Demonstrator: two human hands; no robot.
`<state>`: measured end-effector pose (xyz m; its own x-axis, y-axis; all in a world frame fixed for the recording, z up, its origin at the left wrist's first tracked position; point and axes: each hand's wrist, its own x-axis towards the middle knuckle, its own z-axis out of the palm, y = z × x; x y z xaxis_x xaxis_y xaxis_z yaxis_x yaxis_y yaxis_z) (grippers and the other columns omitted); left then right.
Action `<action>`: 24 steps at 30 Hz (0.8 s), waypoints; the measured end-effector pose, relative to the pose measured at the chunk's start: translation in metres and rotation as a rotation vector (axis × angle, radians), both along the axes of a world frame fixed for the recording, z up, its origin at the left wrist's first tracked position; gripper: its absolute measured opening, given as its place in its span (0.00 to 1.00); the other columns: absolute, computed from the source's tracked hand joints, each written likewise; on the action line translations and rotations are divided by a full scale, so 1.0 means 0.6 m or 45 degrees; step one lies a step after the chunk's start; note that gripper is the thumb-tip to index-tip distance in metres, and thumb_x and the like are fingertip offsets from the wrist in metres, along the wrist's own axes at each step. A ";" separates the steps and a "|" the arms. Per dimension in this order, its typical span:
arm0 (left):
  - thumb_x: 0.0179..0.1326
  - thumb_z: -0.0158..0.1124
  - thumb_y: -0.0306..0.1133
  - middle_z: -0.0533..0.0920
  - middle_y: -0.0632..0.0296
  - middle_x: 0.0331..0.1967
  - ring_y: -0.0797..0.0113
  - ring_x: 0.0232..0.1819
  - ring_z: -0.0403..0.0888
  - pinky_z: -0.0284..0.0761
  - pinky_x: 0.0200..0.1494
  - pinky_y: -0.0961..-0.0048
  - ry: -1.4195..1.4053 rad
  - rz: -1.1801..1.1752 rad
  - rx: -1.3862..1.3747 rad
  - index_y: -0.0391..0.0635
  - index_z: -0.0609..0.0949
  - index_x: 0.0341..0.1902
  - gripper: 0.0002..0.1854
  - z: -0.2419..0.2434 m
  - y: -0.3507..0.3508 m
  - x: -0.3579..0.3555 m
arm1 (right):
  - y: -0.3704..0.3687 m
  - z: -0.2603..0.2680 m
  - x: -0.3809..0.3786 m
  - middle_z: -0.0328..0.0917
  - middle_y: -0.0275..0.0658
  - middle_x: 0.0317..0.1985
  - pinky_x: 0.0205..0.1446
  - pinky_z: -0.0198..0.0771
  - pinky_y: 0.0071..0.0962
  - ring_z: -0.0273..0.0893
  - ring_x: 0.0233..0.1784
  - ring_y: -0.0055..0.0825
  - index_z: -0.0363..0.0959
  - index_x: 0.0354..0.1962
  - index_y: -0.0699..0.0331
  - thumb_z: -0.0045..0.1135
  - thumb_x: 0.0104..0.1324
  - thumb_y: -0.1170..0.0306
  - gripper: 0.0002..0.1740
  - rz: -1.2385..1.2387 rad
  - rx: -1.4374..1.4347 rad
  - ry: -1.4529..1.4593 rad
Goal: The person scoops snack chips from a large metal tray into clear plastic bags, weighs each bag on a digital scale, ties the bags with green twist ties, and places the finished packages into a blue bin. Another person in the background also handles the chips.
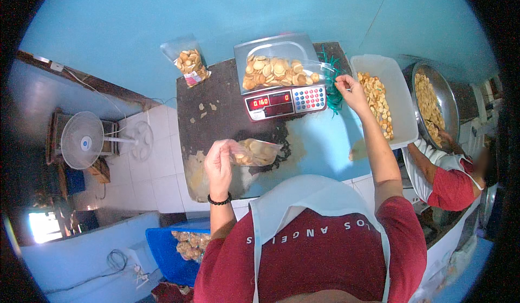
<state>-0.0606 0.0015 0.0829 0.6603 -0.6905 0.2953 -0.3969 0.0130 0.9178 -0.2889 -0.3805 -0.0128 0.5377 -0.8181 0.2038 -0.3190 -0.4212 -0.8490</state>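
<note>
My left hand [219, 165] grips the end of a clear plastic bag of round chips [256, 152] above the worn tabletop [215, 112]. A second clear bag of chips [276, 72] lies on the metal pan of a digital scale [285, 102], whose red display is lit. My right hand [351, 94] is by that bag's open end, thumb and fingertips close together; whether they pinch anything cannot be told. Green plastic ties [334, 94] lie just behind the right fingertips, partly hidden.
A filled bag [191, 67] stands at the back left. To the right are a plastic tub [400, 100] and a metal basin [451, 100] of chips, where a co-worker [449, 181] reaches in. A blue crate [162, 258] holds filled bags; a fan [83, 140] stands left.
</note>
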 end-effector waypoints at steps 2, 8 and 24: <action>0.75 0.49 0.35 0.81 0.62 0.32 0.75 0.32 0.76 0.71 0.37 0.77 -0.008 -0.032 0.034 0.39 0.79 0.38 0.14 0.000 -0.006 -0.003 | 0.003 -0.007 -0.001 0.79 0.34 0.32 0.42 0.72 0.23 0.75 0.34 0.20 0.76 0.44 0.68 0.61 0.64 0.70 0.12 0.050 0.023 -0.008; 0.74 0.51 0.34 0.81 0.63 0.32 0.75 0.34 0.77 0.71 0.37 0.79 -0.094 -0.052 0.063 0.39 0.80 0.36 0.14 -0.002 -0.009 -0.008 | -0.004 -0.008 0.007 0.77 0.33 0.37 0.46 0.72 0.23 0.74 0.41 0.19 0.74 0.47 0.67 0.58 0.64 0.75 0.13 0.073 -0.032 0.129; 0.69 0.51 0.25 0.80 0.61 0.33 0.72 0.35 0.76 0.71 0.40 0.75 0.001 -0.057 0.146 0.37 0.80 0.38 0.09 -0.017 -0.019 -0.028 | -0.003 -0.025 0.011 0.74 0.43 0.46 0.55 0.73 0.32 0.76 0.48 0.32 0.71 0.51 0.66 0.57 0.55 0.79 0.23 0.109 -0.091 0.247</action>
<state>-0.0772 -0.0097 0.0725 0.6282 -0.7486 0.2120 -0.3976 -0.0747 0.9145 -0.2821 -0.3824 -0.0279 0.6394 -0.7550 0.1456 -0.4342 -0.5108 -0.7420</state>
